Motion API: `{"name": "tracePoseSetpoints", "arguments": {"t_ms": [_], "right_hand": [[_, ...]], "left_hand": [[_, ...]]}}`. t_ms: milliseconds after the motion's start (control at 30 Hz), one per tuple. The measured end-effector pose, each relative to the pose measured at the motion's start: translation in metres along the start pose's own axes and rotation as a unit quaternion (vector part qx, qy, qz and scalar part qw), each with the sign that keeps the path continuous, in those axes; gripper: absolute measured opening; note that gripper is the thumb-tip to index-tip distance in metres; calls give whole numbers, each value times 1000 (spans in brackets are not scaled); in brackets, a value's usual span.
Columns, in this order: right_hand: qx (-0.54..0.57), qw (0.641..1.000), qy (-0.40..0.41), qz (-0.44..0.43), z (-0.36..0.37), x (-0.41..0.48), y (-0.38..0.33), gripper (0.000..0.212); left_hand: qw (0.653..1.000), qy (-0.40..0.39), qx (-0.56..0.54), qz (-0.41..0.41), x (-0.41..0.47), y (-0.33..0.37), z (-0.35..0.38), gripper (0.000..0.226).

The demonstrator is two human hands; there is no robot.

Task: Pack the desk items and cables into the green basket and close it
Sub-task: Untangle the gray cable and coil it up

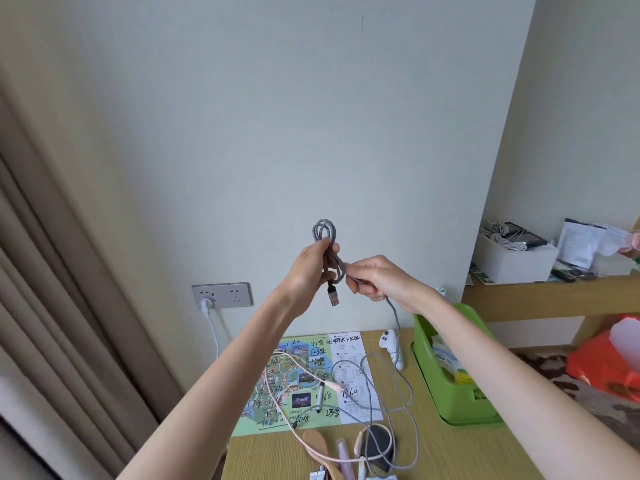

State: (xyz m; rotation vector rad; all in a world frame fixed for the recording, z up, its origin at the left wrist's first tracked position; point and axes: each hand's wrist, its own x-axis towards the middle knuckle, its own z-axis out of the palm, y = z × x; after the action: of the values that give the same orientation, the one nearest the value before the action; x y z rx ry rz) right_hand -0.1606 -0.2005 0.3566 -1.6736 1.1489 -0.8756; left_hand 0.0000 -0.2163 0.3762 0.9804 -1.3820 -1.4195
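Pale wall fills most of the view, with a wooden desk [450,455] low in the frame. Above it we see the left hand [308,271] curled round a small coil of the grey braided cable [325,233] — the loops stand up out of the fist and its USB plug [333,296] hangs just below. The right hand [375,280], just beside the left, pinches the same cable where it leaves the coil. From there the loose length runs down to the desk and lies in wide loops across a printed map [356,362], near the green basket [464,410]. The basket stands open at the desk's right side with packets inside. On the map we read handwritten figures, among them "1260" and "208" — the printed text is too small for us to make out. A pale pink cable [336,384] and a marker pen [320,396] lie on the map too.
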Motion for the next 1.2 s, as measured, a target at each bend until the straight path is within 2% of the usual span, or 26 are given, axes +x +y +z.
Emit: {"name": "tracePoseSetpoints", "arguments": {"t_ms": [167, 333, 400, 533, 633, 767, 900, 1200], "right_hand": [[-25, 999, 31, 5, -5, -2, -1, 44], [-55, 996, 70, 6, -14, 1, -1, 42], [-62, 994, 94, 7, -19, 1, -1, 39], [-48, 992, 114, -2, -26, 3, -6, 31], [-24, 995, 96, -31, -25, 6, -14, 21], [-12, 994, 79, -69, -18, 10, -29, 17], [-66, 986, 115, -102, -7, 19, -38, 18], [-86, 971, 185, -125, -1, 26, -32, 15]], "left_hand": [[991, -15, -132, -14, 4, 3, -10, 35], [972, 20, -235, -13, 7, 7, -21, 38], [970, 39, -241, -9, 8, 7, -28, 38], [985, 84, -149, -1, 10, 5, -38, 38], [992, 114, 42, 18, 9, 1, -41, 40], [972, 94, 208, 52, 7, -5, -40, 39], [942, 33, 329, 65, 5, -9, -31, 37], [976, -54, 211, -1, -8, -1, -28, 49]]}}
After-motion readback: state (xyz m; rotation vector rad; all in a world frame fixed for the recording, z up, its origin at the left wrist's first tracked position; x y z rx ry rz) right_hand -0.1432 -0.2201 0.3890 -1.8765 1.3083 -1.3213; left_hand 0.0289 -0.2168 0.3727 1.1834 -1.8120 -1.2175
